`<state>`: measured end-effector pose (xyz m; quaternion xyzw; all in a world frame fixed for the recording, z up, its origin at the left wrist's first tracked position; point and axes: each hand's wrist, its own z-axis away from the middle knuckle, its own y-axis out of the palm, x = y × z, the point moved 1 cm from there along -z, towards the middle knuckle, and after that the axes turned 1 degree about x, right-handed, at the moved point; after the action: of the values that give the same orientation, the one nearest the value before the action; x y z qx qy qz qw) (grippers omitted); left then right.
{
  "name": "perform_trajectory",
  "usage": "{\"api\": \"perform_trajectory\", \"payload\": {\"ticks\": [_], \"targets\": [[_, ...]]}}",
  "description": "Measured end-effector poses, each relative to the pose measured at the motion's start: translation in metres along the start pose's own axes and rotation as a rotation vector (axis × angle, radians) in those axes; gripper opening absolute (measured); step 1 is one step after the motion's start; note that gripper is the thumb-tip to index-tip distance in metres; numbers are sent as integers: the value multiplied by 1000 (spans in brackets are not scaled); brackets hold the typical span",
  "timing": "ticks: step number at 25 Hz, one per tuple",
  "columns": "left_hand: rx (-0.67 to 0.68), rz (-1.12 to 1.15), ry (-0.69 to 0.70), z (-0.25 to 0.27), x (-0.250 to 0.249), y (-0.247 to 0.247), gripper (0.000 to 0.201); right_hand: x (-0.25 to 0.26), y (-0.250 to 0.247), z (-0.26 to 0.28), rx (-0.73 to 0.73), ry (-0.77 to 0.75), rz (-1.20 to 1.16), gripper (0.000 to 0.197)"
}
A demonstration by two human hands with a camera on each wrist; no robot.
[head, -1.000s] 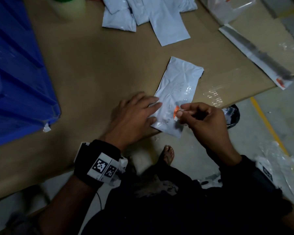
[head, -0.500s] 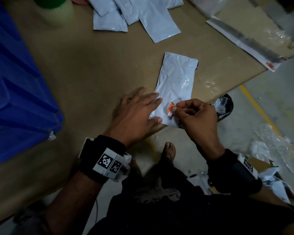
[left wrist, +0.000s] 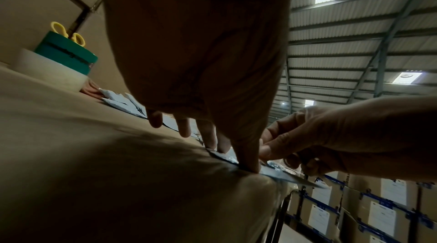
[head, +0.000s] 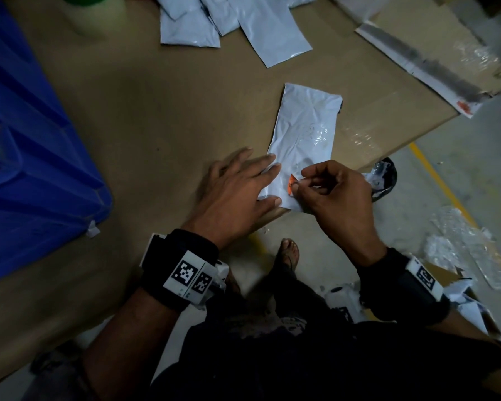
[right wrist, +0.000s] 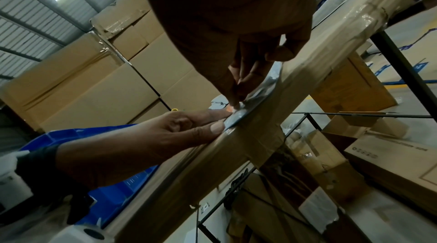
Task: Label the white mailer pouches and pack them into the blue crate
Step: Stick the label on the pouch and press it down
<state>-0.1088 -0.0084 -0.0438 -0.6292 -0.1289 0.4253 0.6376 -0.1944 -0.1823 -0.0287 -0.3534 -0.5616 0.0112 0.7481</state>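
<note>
A white mailer pouch (head: pixel 305 131) lies on the cardboard-covered table (head: pixel 156 117), its near end at the table's front edge. My left hand (head: pixel 243 195) lies flat with straight fingers pressing the pouch's near left corner; the pouch (left wrist: pixel 276 171) shows under my thumb in the left wrist view. My right hand (head: pixel 330 195) pinches a small orange label (head: pixel 291 183) over the pouch's near end. The blue crate (head: pixel 32 157) stands at the left. More white pouches (head: pixel 235 21) lie piled at the table's far side.
A green and white tape roll stack (left wrist: pixel 59 60) with yellow scissors (left wrist: pixel 68 33) stands at the far left. A long white strip (head: pixel 417 62) lies on cardboard at the right. Plastic scraps (head: pixel 460 241) and a dark bin (head: pixel 383 178) sit on the floor by my foot (head: pixel 289 253).
The right hand has brought the orange label a little lower toward the pouch's near end. The left hand has stayed flat on the pouch's corner.
</note>
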Motion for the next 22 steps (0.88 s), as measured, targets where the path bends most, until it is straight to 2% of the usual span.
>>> {"api": "perform_trajectory", "payload": {"ticks": [6,15,22], "targets": [[-2,2,-3,0,1,1,63,-2,4,2,-15,-28,98,18],[-2,21,-9,0,3,2,63,12,3,3,-66,-66,423,20],[0,40,-18,0,4,3,63,3,4,-5,0,-242,498,14]]}}
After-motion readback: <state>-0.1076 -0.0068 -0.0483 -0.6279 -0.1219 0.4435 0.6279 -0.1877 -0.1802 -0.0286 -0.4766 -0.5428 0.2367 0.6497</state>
